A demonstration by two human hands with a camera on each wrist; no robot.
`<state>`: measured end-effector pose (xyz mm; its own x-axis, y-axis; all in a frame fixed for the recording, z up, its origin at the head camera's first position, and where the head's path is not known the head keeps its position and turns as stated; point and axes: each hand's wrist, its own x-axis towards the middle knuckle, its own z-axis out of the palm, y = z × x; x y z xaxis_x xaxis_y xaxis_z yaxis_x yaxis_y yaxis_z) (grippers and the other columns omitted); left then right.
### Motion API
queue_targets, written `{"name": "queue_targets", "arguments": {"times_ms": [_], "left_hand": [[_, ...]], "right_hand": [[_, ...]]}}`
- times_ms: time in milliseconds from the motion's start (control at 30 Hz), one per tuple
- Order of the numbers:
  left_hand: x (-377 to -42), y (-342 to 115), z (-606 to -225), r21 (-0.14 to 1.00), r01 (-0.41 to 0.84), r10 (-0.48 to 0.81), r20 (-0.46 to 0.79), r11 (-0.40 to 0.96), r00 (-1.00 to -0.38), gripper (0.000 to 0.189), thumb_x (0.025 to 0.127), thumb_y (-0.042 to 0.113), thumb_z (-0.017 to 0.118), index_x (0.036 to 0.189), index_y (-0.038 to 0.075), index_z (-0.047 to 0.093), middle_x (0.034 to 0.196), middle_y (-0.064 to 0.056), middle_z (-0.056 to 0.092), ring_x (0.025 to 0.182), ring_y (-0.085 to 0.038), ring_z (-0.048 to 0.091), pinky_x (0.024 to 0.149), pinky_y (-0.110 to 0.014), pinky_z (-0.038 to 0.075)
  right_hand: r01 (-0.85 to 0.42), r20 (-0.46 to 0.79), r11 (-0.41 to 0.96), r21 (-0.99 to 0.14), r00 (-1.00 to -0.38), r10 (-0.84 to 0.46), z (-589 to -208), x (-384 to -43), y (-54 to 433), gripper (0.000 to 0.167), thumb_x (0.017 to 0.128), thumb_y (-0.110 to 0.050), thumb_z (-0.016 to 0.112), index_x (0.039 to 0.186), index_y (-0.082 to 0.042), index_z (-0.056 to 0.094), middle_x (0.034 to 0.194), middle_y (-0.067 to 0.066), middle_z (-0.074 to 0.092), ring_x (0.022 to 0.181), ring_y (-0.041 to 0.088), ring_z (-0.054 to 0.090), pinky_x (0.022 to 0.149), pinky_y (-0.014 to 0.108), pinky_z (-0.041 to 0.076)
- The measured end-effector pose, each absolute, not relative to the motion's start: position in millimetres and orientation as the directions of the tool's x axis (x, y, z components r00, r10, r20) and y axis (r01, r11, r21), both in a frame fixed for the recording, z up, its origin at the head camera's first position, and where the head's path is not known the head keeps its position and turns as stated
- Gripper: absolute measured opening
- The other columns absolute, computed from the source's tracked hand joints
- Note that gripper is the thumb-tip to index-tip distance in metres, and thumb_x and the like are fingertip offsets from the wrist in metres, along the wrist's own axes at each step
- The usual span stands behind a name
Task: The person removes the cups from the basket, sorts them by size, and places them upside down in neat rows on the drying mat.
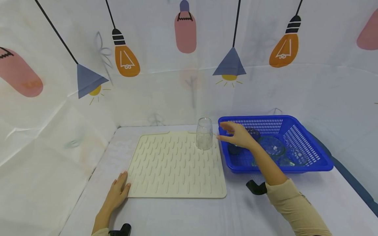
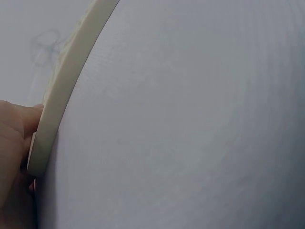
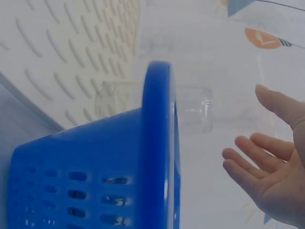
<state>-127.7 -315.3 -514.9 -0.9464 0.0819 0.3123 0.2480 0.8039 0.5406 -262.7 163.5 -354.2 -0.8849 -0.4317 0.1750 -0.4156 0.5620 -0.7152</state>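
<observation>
A clear drinking glass (image 1: 204,134) stands on the far right part of a cream ridged drying mat (image 1: 174,167). My right hand (image 1: 237,135) hangs over the left rim of a blue plastic basket (image 1: 307,144), just right of the glass and apart from it. In the right wrist view the fingers (image 3: 259,162) are spread from the thumb, with nothing between them. My left hand (image 1: 115,191) rests at the mat's near left corner. The left wrist view shows its fingers against the mat's edge (image 2: 62,90).
Inside the basket lie several pieces of glassware, among them a clear glass bowl (image 1: 271,146) and a dark glass item (image 1: 234,149). A white cloth (image 1: 177,216) covers the table. Behind it hangs a sheet (image 1: 153,91) printed with lamps and bulbs.
</observation>
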Motion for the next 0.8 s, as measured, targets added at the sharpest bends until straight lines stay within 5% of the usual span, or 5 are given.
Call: {"name": "queue_targets", "arguments": {"times_ms": [400,800], "left_hand": [[-127.7,-314.7,-518.3,0.533,0.259,0.080,0.335,0.805,-0.939,0.050,0.090,0.003,0.055,0.130,-0.022,0.037,0.133,-0.040,0.038,0.122,-0.057,0.034,0.105,-0.063,0.019],[-127.4,-313.6,-516.5,0.540,0.245,0.073,0.320,0.805,-0.945,0.050,0.090,0.002,0.055,0.131,-0.022,0.036,0.133,-0.040,0.037,0.123,-0.058,0.033,0.105,-0.063,0.018]], "right_hand": [[-0.394,0.235,0.560,-0.729,-0.912,-0.335,-361.3,-218.6,192.8,0.061,0.085,-0.020,0.071,0.134,0.006,0.046,0.135,0.025,0.049,0.124,0.040,0.047,0.103,0.049,0.039],[-0.422,0.402,0.663,-0.618,-0.895,-0.195,-365.5,-191.5,220.4,0.058,0.081,-0.017,0.075,0.128,0.008,0.052,0.126,0.026,0.055,0.114,0.044,0.054,0.092,0.053,0.045]]}}
